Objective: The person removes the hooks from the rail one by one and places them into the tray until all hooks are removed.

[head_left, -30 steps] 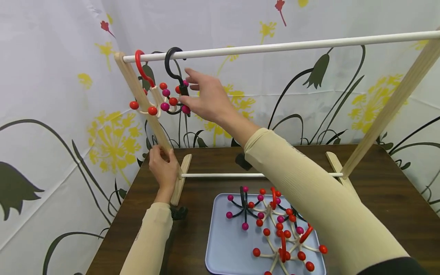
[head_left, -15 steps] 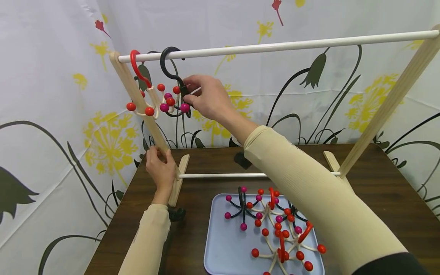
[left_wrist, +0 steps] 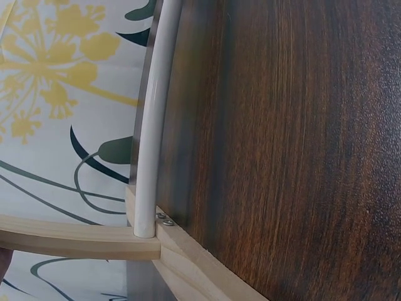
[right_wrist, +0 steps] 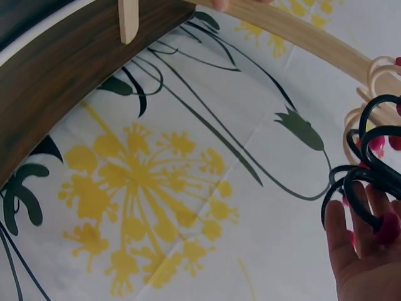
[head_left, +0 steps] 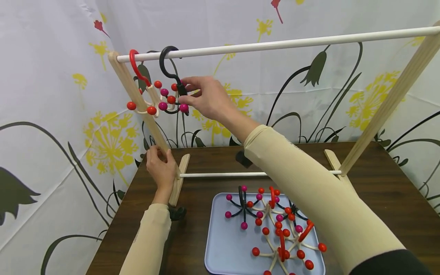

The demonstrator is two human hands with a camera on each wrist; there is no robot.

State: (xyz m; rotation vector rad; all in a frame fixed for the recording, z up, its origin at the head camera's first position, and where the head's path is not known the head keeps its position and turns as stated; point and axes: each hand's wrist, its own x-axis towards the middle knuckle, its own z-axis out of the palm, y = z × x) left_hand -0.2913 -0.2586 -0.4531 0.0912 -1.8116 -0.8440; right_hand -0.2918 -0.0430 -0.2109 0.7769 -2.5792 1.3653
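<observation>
My right hand [head_left: 209, 97] pinches the stem of a black hook rack [head_left: 182, 90] with curved arms ending in magenta balls. Its hook hangs over the white top bar [head_left: 275, 45]. Close on its left, a red-hooked rack [head_left: 136, 71] with cream arms and red balls hangs from the same bar. In the right wrist view, the fingers of my right hand [right_wrist: 369, 269] are among the black arms [right_wrist: 376, 169]. Low on the left wooden post [head_left: 151, 124], my left hand [head_left: 161, 168] grips the wood; the left wrist view shows the post [left_wrist: 75, 238] and barely a fingertip.
A pale blue tray [head_left: 216, 244] on the dark wooden table [head_left: 192, 229] bears several more racks, black and cream, partly behind my right sleeve. The right post [head_left: 392, 99] and the lower white rod [head_left: 223, 175] complete the stand. A patterned curtain hangs behind.
My right fingers, spread beside the black rack a second ago, have closed in on its stem. The view has shifted slightly. The left hand keeps its grip on the post.
</observation>
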